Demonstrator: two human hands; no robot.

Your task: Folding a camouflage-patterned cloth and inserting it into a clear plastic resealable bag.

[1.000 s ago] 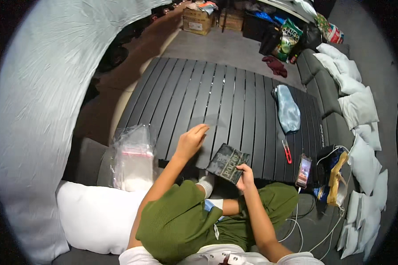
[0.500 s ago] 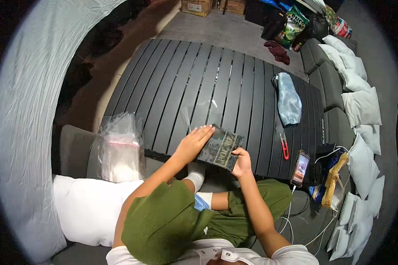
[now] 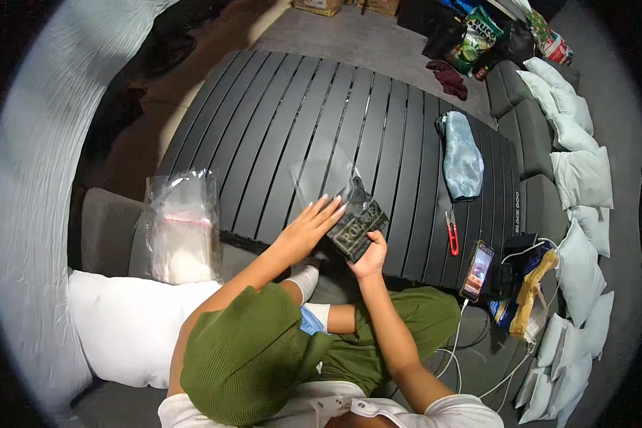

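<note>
My right hand grips the lower right corner of a dark, camouflage-patterned flat item, with its thumb on top. The item looks like folded cloth with raised lettering across it; I cannot make out its exact kind. A clear plastic bag lies on the slatted table just beyond, and its film seems to reach over the item's far end. My left hand lies with fingers stretched out on the item's left edge and the bag. Whether the item is inside the bag cannot be seen surely.
A stack of clear bags sits left of my knee beside a white pillow. On the black slatted table are red-handled thread snips and a blue tie-dyed cloth bundle. A cabled phone stands at the right.
The dark item has tilted and shifted, its far end now nearer the clear bag's film. My right hand has moved slightly left and up. The view has shifted a little.
</note>
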